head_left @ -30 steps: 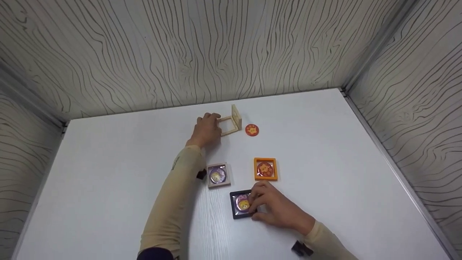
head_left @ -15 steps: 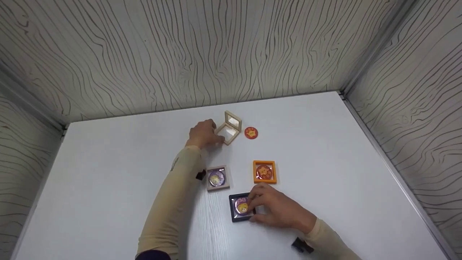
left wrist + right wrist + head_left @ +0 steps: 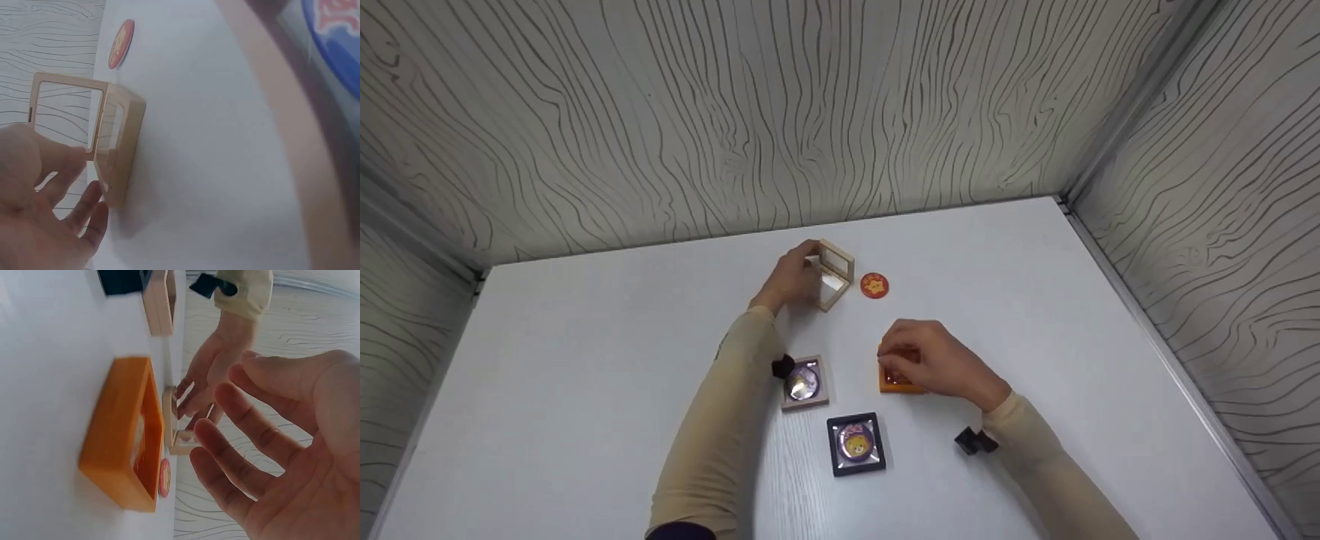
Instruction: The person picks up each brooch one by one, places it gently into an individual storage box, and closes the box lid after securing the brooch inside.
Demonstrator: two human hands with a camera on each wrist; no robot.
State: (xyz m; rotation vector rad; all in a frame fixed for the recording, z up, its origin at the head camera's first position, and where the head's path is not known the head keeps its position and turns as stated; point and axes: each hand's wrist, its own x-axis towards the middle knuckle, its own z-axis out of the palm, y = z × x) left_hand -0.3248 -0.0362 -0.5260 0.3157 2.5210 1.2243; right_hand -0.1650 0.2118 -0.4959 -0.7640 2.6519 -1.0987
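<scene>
A hinged beige display frame (image 3: pixel 834 287) stands unfolded near the table's back, its lid upright. My left hand (image 3: pixel 793 281) holds it at its left side; in the left wrist view a fingertip meets the lid (image 3: pixel 68 84) and other fingertips meet the base. Just right of it lies a round red badge (image 3: pixel 874 286) with a yellow star. My right hand (image 3: pixel 941 364) hovers over an orange frame (image 3: pixel 901 388) holding a red badge. In the right wrist view its fingers (image 3: pixel 242 469) are loosely bent, apart from the orange frame and holding nothing.
A black frame (image 3: pixel 856 469) with a bear badge lies in front. A pinkish-beige frame (image 3: pixel 805 406) with a purple badge sits beside my left forearm, partly behind a dark wrist mount (image 3: pixel 783 366). Wood-patterned walls (image 3: pixel 780 112) border the white table (image 3: pixel 585 360).
My right hand has left the black frame and moved up over the orange one. My left hand has turned the beige frame and shifted its fingers towards the raised lid.
</scene>
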